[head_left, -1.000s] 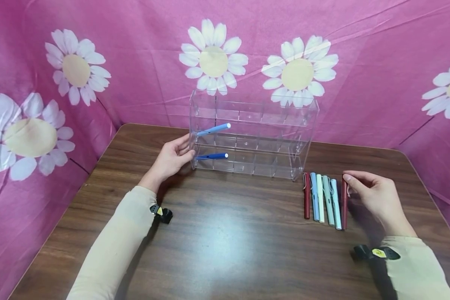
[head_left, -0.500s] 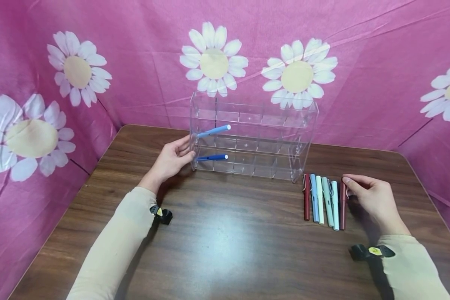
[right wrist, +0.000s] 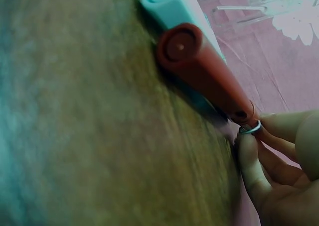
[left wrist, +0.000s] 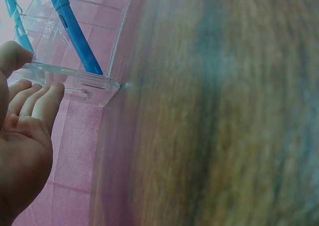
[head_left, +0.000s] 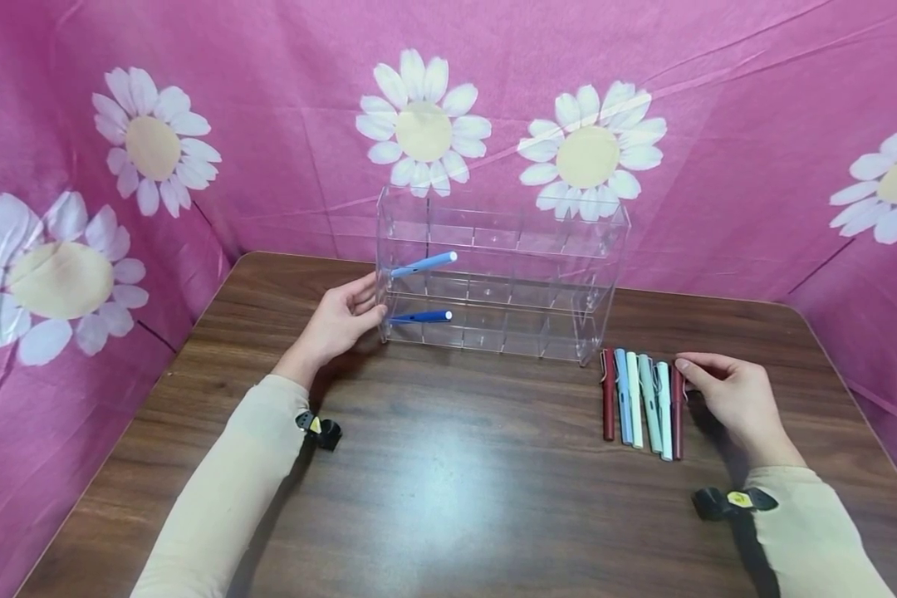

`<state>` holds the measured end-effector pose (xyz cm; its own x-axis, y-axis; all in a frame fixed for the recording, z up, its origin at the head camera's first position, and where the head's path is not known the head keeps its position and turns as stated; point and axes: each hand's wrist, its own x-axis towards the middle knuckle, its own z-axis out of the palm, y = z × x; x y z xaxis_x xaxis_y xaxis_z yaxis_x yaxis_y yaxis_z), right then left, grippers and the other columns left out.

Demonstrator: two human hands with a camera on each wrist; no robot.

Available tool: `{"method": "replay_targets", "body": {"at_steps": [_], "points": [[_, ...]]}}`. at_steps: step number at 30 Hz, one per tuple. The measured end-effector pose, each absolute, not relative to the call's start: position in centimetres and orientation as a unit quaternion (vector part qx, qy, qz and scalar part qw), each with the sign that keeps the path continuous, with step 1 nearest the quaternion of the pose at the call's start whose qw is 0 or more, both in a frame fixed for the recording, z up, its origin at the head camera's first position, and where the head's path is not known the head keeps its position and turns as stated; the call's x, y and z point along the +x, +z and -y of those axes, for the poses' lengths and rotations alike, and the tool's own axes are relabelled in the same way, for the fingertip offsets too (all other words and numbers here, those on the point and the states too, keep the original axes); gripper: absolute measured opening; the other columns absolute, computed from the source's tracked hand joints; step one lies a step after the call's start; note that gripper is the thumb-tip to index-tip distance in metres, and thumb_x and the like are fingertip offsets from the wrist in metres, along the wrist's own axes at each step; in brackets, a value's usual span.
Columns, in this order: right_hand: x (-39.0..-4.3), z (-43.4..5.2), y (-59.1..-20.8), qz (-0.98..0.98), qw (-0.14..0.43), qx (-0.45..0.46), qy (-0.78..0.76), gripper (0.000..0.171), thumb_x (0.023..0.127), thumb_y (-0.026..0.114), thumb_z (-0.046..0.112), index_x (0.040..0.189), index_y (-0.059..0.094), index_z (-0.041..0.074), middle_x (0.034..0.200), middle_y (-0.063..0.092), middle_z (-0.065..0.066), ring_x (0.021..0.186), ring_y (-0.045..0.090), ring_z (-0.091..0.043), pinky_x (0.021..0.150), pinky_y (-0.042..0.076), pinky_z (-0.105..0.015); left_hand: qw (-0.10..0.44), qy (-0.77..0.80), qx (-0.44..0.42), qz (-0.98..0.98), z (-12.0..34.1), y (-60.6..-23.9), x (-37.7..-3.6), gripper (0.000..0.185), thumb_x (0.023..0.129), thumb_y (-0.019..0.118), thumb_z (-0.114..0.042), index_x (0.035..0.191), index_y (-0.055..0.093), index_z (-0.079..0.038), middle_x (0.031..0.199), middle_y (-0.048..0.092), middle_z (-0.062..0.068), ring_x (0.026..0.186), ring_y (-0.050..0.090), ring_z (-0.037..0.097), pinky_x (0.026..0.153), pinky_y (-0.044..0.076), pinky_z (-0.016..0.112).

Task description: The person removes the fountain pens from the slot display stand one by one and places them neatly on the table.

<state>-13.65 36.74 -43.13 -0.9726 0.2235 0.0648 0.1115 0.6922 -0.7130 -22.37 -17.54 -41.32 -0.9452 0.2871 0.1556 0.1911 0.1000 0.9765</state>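
The right hand point(head_left: 732, 397) pinches the far end of a dark red pen point(head_left: 677, 415), the rightmost of six pens lying side by side on the wooden table point(head_left: 448, 482), just in front of the right corner of a clear plastic rack point(head_left: 501, 274). In the right wrist view the fingertips point(right wrist: 249, 151) curl round the pen's clip end, where a small metal ring shows, while the rest of the barrel runs away from the hand and lies on the table beside a pale mint pen point(right wrist: 172, 7). The dark red pen is a smooth, rounded, capped stick with a flat round end face. To its left in the row lie the mint pen, a second pale green one point(head_left: 649, 403), a whitish one point(head_left: 635, 400), a light blue one point(head_left: 624, 397) and another dark red pen point(head_left: 609, 394), all roughly parallel and touching or nearly so. The left hand point(head_left: 336, 320) rests against the left side of the rack, fingers fairly straight along its wall and thumb on the front edge, not wrapped round anything; the left wrist view shows the fingertips point(left wrist: 47, 99) touching the clear plastic. The rack stands upright near the back of the table, before a pink cloth printed with white daisies point(head_left: 426, 124). A light blue pen point(head_left: 423, 264) sits slanted in its middle shelf and a darker blue pen point(head_left: 421, 317) in the lowest shelf, both in the leftmost slots.
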Motion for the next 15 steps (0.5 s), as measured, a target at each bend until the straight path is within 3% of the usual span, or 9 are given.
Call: {"method": "replay_targets", "body": {"at_steps": [5, 15], "points": [[-13.67, -36.65, -43.11, 0.926, 0.077, -0.099, 0.357, 0.043, 0.089, 0.064, 0.041, 0.112, 0.07, 0.005, 0.071, 0.062, 0.029, 0.066, 0.053, 0.009, 0.052, 0.046, -0.013, 0.037, 0.65, 0.163, -0.742, 17.63, -41.4, -22.42, 0.059, 0.09, 0.058, 0.004, 0.144, 0.036, -0.001, 0.145, 0.042, 0.019, 0.13, 0.046, 0.029, 0.102, 0.044, 0.02], [-13.65, -36.38, -43.12, 0.932, 0.07, -0.094, 0.343, 0.04, 0.09, 0.062, 0.041, 0.111, 0.071, 0.007, 0.076, 0.067, 0.018, 0.067, 0.054, 0.009, 0.052, 0.047, -0.014, 0.038, 0.645, 0.166, -0.745, 17.6, -41.32, -22.44, 0.06, 0.09, 0.058, 0.004, 0.145, 0.035, 0.0, 0.144, 0.042, 0.02, 0.129, 0.046, 0.03, 0.102, 0.044, 0.021]]}}
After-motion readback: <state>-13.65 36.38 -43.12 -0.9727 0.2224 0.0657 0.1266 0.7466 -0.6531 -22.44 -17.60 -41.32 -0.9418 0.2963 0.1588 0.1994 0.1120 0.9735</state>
